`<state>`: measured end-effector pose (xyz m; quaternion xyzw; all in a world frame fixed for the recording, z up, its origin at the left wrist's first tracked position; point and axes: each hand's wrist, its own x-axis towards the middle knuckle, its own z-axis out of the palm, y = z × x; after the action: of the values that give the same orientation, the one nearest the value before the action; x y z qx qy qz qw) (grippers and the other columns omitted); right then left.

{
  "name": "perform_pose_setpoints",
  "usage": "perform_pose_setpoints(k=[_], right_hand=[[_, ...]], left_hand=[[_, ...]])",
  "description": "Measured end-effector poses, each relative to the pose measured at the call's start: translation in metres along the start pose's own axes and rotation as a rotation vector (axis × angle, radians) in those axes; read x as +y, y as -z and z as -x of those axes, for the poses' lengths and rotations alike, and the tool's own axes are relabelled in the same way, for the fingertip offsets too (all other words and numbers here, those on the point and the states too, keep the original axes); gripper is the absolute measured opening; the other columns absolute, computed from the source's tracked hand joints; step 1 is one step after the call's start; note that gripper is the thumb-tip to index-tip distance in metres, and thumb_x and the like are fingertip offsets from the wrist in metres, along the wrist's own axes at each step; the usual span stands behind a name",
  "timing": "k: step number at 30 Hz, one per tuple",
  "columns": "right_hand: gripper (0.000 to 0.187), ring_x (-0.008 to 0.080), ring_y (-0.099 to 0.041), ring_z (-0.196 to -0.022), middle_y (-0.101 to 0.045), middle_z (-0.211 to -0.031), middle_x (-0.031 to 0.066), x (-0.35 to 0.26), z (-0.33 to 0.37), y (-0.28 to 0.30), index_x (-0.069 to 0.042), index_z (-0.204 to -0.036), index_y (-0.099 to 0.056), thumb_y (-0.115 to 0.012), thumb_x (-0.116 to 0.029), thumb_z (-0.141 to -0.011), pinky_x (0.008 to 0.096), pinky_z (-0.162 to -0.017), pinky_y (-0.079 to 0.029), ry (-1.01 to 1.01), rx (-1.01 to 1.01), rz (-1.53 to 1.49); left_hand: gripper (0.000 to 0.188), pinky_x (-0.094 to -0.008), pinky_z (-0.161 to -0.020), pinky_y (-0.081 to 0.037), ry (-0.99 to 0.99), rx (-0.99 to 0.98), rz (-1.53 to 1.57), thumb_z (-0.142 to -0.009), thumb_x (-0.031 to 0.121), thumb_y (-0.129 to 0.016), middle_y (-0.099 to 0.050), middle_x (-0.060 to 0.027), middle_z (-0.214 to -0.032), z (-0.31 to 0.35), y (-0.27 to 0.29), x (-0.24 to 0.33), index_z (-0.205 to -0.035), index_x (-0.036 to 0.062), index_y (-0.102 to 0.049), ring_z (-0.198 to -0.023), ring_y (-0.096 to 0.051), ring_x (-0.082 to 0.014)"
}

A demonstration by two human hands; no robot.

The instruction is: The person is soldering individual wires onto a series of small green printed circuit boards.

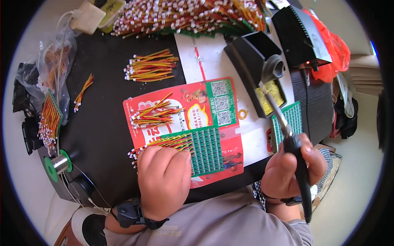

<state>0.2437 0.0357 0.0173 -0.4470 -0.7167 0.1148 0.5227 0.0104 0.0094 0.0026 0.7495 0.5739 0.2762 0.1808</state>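
Observation:
In my right hand is a soldering iron with a black handle. Its metal tip points up and away, over the yellow sponge in the black iron stand; whether they touch I cannot tell. My left hand is closed, with its curled fingers over the left part of a green circuit board panel. Red and yellow wires with white connectors lie along that panel's left side, partly under the hand. What the left fingertips pinch is hidden.
The panel lies on a red printed sheet with a loose wire bunch. Beyond are another bunch and a large wired heap. A solder spool stands left. At right are a black box and another green panel.

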Motion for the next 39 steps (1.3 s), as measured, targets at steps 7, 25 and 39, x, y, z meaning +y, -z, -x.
perform_pose_setpoints(k=[7, 25, 39], right_hand=[[0.034, 0.0296, -0.062, -0.076, -0.064, -0.088, 0.0156, 0.006, -0.039, -0.012, 0.002, -0.115, -0.065, -0.07, 0.007, -0.082, 0.0369, -0.069, -0.051, -0.037, -0.1, 0.304], [0.015, 0.0214, -0.059, -0.06, -0.06, -0.071, 0.0113, -0.002, 0.029, 0.046, 0.002, -0.1, -0.062, -0.062, -0.003, -0.085, 0.0305, -0.059, -0.048, -0.175, -0.021, 0.26], [0.024, 0.009, -0.048, -0.052, -0.056, -0.069, 0.0051, 0.014, 0.021, 0.053, 0.001, -0.098, -0.059, -0.052, -0.022, -0.101, 0.021, -0.051, -0.038, -0.56, 0.605, -0.108]], left_hand=[[0.016, -0.043, -0.075, -0.045, 0.013, -0.003, 0.014, -0.077, 0.002, -0.074, -0.061, -0.0082, -0.087, -0.001, 0.003, 0.004, -0.091, 0.0029, -0.068, -0.083, -0.057, -0.0301], [0.012, -0.0421, -0.074, -0.046, 0.018, 0.071, 0.048, -0.079, 0.002, -0.073, -0.06, -0.0083, -0.085, -0.003, 0.002, 0.006, -0.09, 0.0033, -0.069, -0.08, -0.057, -0.0296], [0.021, -0.0403, -0.07, -0.049, -0.04, 0.235, -0.055, -0.072, 0.002, -0.075, -0.065, -0.0103, -0.093, 0.044, 0.08, 0.014, -0.093, 0.0024, -0.071, -0.079, -0.06, -0.0302]])
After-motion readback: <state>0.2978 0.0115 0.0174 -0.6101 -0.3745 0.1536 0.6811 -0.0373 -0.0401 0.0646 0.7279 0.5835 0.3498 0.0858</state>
